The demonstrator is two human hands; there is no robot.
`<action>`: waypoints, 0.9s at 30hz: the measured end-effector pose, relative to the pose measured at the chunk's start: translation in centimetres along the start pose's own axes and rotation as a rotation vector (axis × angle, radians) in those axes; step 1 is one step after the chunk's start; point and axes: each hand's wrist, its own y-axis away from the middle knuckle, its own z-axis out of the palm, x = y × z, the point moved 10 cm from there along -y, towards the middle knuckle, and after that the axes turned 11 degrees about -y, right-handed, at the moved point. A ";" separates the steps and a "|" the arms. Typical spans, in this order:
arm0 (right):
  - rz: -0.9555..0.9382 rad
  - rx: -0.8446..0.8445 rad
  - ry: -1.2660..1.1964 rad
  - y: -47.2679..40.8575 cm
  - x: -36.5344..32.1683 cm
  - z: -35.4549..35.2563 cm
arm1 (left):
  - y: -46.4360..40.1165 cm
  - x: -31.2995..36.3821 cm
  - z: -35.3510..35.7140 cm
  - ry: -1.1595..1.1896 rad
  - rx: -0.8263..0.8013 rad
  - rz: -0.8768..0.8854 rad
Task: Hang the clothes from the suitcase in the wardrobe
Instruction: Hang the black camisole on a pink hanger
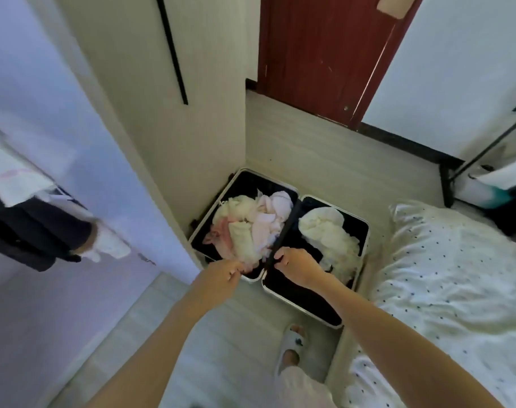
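An open suitcase (355, 293) with a pale frame and black lining lies flat on the floor. Its left half holds a heap of white and pink clothes (251, 225). A cream garment (330, 231) lies in its right half. My left hand (221, 276) reaches over the near edge of the left half, fingers curled at the bottom of the clothes heap. My right hand (295, 265) is at the suitcase's middle divider, fingers curled near a dark strap. What each hand holds is unclear. The wardrobe (59, 160) stands open at the left, with dark and white clothes (36, 228) hanging inside.
A bed (457, 290) with a dotted white cover fills the right side. A dark red door (324, 54) is at the far end of the narrow floor. My slippered foot (292, 346) stands just before the suitcase. A metal rack (486, 154) stands at the far right.
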 end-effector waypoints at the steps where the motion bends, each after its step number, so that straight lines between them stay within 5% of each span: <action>1: -0.002 0.006 0.015 -1.0 2.1 -2.1 | -2.7 1.9 1.1 -0.002 -0.022 0.005; 6: 0.101 0.032 -0.077 -6.1 11.5 -8.0 | -12.6 6.1 5.7 0.020 -0.070 -0.010; 13: 0.254 0.046 -0.165 -17.0 24.6 -7.9 | -24.0 3.2 16.2 -0.017 -0.159 -0.077; 20: 0.304 -0.007 -0.182 -31.9 37.4 3.7 | -35.7 -6.2 30.3 -0.131 -0.197 -0.080; 27: 0.239 -0.082 0.072 -45.6 45.1 16.3 | -44.1 -14.4 42.7 -0.260 -0.169 -0.047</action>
